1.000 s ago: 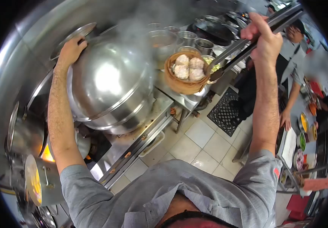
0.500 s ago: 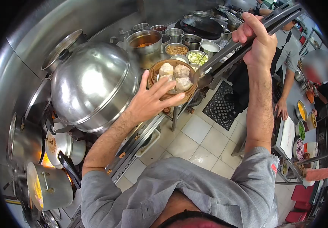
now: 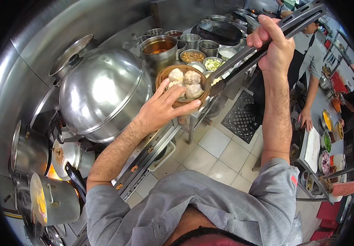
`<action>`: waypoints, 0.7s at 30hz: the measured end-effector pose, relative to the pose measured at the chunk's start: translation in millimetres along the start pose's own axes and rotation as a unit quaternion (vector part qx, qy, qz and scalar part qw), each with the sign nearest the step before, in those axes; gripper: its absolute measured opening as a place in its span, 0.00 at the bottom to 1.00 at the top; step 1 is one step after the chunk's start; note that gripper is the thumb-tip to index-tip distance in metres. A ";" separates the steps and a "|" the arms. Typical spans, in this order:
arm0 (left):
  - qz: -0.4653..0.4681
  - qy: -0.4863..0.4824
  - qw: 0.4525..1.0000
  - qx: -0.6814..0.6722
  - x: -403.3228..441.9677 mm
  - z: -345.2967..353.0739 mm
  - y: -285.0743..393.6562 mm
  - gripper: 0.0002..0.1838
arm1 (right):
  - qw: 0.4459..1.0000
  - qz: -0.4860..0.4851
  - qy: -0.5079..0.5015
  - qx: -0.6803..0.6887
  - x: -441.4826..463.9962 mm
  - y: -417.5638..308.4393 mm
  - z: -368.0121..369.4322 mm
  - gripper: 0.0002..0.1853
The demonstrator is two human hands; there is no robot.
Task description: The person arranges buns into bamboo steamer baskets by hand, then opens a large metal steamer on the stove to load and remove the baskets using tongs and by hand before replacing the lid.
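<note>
A round bamboo steamer basket (image 3: 165, 74) holds several pale, wrinkled dumplings (image 3: 192, 77). My left hand (image 3: 157, 110) lies over its near left side, fingers spread, with the fingertips at the nearest dumplings; the thumb stretches along the near rim. Whether it bears any of the basket's weight I cannot tell. My right hand (image 3: 276, 47), raised at upper right, is wrapped round long metal tongs (image 3: 242, 65). The tongs' tips meet the basket's right rim, one seemingly inside and one outside. Part of the dumplings is hidden under my left fingers.
A big domed steel lid (image 3: 103, 90) stands left of the basket. Below it are a steel pot (image 3: 60, 201) and burner flames. Behind sit a pot of brown liquid (image 3: 159, 47), several ingredient tins and a wok (image 3: 218, 33). A co-worker (image 3: 308, 57) stands at the right counter.
The basket, my left hand and the tongs keep nearly the same arrangement. The basket sits slightly further left, and the whole view has shifted a little.
</note>
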State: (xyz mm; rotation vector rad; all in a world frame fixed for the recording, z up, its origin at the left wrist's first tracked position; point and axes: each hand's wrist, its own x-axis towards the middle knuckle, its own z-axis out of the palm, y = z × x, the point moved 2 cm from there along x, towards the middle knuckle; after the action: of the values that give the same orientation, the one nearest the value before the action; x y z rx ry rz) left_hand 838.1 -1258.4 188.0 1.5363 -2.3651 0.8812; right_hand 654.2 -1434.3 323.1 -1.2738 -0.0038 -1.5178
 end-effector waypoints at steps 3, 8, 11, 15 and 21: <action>0.008 -0.021 0.999 0.031 -1.0 4.3 3.3 0.34 | 1.000 -0.007 -0.002 -0.001 -7.2 -0.3 -2.0 0.09; -0.008 0.003 0.990 -0.138 6.8 -8.4 18.6 0.46 | 0.992 -0.044 0.073 -0.097 -47.3 -19.8 -16.4 0.13; -0.014 0.114 0.975 -0.190 15.8 -13.7 30.2 0.46 | 0.973 -0.064 0.151 -0.164 -96.1 -47.6 -37.6 0.09; -0.018 0.181 0.918 -0.352 21.6 -16.7 65.3 0.41 | 0.935 -0.127 0.211 -0.255 -190.0 -110.1 -35.7 0.10; 0.139 0.174 0.822 -0.524 17.3 -29.7 162.9 0.34 | 0.808 -0.196 0.378 -0.407 -347.8 -226.7 23.9 0.10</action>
State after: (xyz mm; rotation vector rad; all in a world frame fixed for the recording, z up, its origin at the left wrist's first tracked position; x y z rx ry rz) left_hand 682.2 -1207.9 158.5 0.5302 -2.1476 -0.1741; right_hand 448.7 -1086.0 226.1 -1.2281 1.0681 -2.4508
